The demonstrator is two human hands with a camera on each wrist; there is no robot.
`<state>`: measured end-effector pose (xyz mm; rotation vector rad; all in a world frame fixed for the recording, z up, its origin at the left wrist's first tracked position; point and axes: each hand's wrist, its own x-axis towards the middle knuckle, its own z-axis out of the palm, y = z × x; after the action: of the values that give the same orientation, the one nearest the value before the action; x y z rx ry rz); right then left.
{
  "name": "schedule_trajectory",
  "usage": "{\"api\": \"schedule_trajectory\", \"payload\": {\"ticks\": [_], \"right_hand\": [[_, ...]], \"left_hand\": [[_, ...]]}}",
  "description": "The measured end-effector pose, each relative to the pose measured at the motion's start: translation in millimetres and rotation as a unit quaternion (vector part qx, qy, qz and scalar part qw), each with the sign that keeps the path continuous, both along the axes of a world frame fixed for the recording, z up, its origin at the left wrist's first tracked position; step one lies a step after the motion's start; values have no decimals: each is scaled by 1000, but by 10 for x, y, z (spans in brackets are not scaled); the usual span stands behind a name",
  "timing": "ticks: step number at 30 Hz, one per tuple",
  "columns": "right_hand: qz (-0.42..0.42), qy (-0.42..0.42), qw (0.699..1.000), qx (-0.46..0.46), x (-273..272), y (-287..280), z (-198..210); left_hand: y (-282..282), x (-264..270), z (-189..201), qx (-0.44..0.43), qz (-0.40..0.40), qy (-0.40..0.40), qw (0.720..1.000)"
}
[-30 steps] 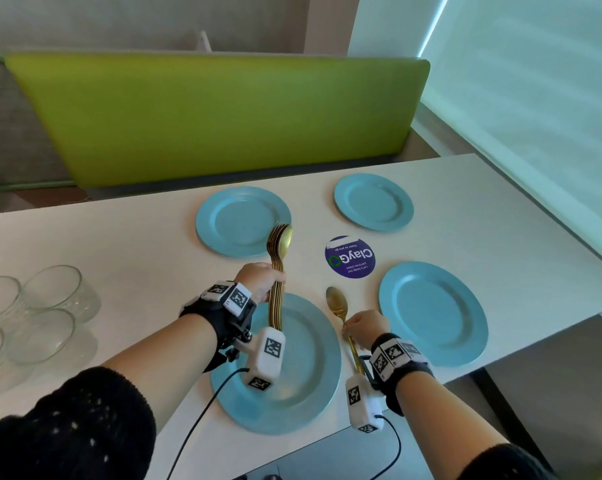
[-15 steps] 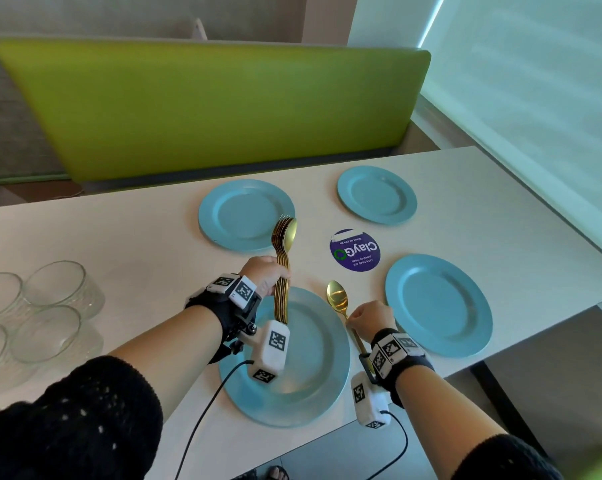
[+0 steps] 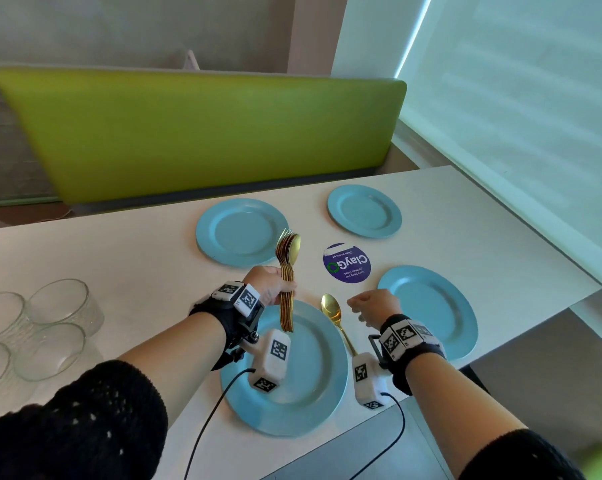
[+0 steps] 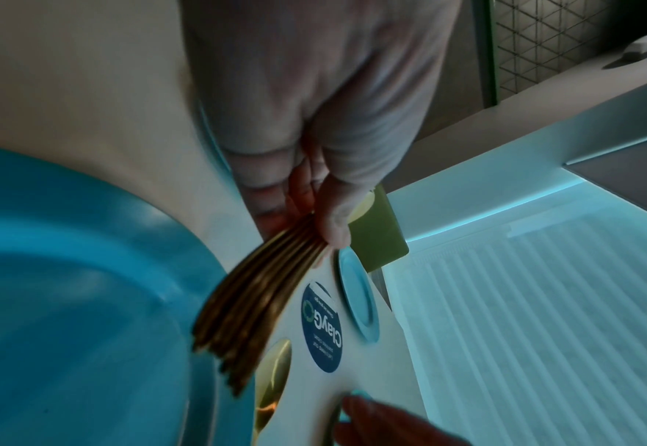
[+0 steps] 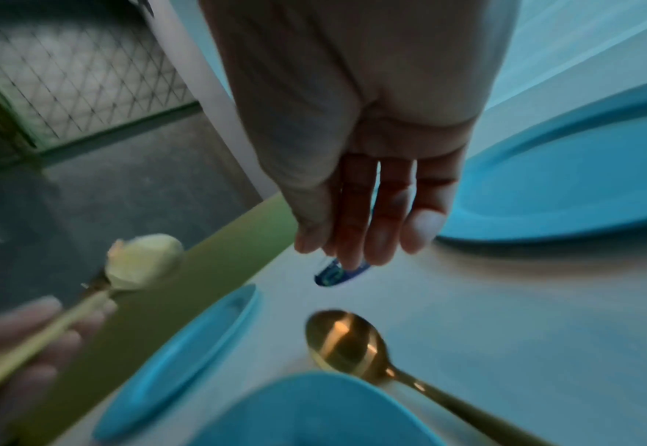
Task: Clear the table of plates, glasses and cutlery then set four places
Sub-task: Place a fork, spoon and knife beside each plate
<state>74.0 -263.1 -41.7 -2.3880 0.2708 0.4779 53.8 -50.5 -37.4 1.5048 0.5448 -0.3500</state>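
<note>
Four blue plates lie on the white table: a near plate, a right plate, a far left plate and a far right plate. My left hand grips a bundle of gold cutlery upright above the near plate; the handles fan out below the fingers. A single gold spoon lies on the table just right of the near plate, bowl up. My right hand hovers beside it, fingers relaxed and holding nothing.
Several clear glasses stand at the table's left edge. A round purple sticker marks the table between the plates. A green bench back runs behind the table. The near table edge drops off just below my wrists.
My right hand has let go of the single spoon and drawn off to the right; the spoon now lies on the table. The left hand keeps its cutlery bundle.
</note>
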Motion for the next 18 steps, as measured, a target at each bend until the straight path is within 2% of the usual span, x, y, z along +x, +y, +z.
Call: {"api": "schedule_trajectory", "payload": {"ticks": [5, 9, 14, 18], "right_hand": [[-8, 34, 988, 148, 40, 187, 346], [-23, 81, 965, 248, 75, 171, 427], [-68, 53, 960, 267, 210, -123, 341], [-105, 43, 952, 286, 392, -395, 325]], "left_hand": [[-271, 77, 88, 6, -47, -17, 999], [-559, 130, 164, -14, -114, -23, 993], [-906, 282, 169, -8, -153, -21, 988], [-1161, 479, 174, -12, -151, -20, 988]]}}
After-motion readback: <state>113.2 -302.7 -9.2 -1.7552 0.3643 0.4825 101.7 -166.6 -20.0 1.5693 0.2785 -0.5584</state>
